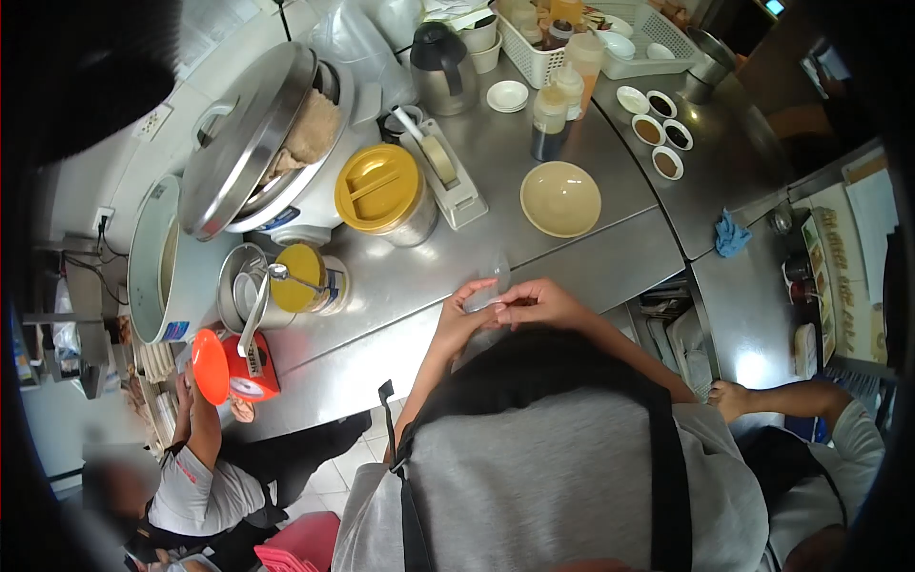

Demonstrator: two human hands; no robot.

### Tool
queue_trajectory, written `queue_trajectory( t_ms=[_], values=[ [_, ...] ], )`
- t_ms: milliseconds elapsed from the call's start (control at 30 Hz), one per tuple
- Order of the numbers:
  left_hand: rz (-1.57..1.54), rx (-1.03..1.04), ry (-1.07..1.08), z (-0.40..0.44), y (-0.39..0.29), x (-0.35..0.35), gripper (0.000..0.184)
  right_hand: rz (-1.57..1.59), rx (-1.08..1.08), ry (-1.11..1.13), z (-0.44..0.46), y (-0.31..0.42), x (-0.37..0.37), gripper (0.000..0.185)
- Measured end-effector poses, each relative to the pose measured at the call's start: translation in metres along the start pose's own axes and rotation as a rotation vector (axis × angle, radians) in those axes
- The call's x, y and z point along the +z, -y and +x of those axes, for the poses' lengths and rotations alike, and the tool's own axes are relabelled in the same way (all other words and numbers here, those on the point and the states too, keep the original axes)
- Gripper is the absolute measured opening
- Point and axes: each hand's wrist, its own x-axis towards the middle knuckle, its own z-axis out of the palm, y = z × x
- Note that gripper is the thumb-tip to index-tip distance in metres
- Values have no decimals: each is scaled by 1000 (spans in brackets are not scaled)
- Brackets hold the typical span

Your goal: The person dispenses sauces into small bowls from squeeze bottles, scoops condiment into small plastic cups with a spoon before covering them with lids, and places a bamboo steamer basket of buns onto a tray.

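Observation:
Both my hands meet in front of my chest, over the front edge of the steel counter. My left hand (pixel 469 310) has its fingers curled around a small clear plastic item (pixel 484 294), perhaps a bag or thin container. The fingertips of my right hand (pixel 536 303) pinch the same clear item at its right side. Its exact shape is too faint to make out. Beyond my hands stands an empty cream bowl (pixel 560 199). A white tape dispenser (pixel 446 176) lies farther back to the left.
Left: yellow-lidded jars (pixel 379 187), a large cooker with tilted lid (pixel 250 143), a red scale (pixel 255 370). Back: sauce bottles (pixel 549 122), a white basket (pixel 534 59), small sauce dishes (pixel 667 162). Right: a blue cloth (pixel 731 234). Co-workers stand at left (pixel 205 491) and right (pixel 810 477).

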Motion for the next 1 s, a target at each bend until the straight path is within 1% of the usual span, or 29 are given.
queue_trajectory(
  t_ms=[33, 67, 133, 267, 333, 400, 467, 500, 533, 633, 733, 767, 867, 967, 1000],
  values=[
    [-75, -84, 24, -4, -5, 0, 45, -37, -17, 46, -2, 5, 1, 26],
    [-152, -167, 47, -7, -9, 0, 45, -91, 4, 43, -3, 7, 2, 25],
    [-95, -161, 96, -8, -4, -6, 47, -209, 37, 38, -4, 13, 3, 22],
    [-3, -169, 179, -10, -15, -8, 50, -191, -28, 105, -7, 11, 1, 19],
    [50, -99, 232, -5, -11, -13, 52, -260, -19, 122, -7, 9, -3, 20],
    [92, -133, 309, 0, -14, -17, 54, -253, -13, 127, -9, 16, -3, 21],
    [72, -167, 345, 2, -18, -16, 53, -324, -44, 146, -9, 17, -6, 23],
    [52, -177, 347, 5, -18, -16, 53, -355, -56, 157, -8, 18, -7, 24],
    [29, -191, 346, 5, -18, -17, 53, -361, -71, 104, -8, 19, -6, 23],
    [-164, -208, 198, 11, -8, -15, 55, -389, -138, -77, -9, 27, 3, 19],
    [-270, -110, 63, 11, 1, -4, 55, -500, -184, -289, -5, 17, 9, 18],
    [-291, -68, 77, 11, 1, -2, 54, -448, -213, -316, -5, 15, 12, 17],
    [-322, -33, 72, 6, -5, 4, 54, -454, -283, -365, -7, 15, 20, 16],
    [-398, -61, 99, 2, -9, 4, 54, -428, -204, -324, -8, 23, 21, 16],
    [-382, -58, 72, 2, -5, 3, 53, -409, -215, -334, -9, 22, 23, 16]
  ],
)
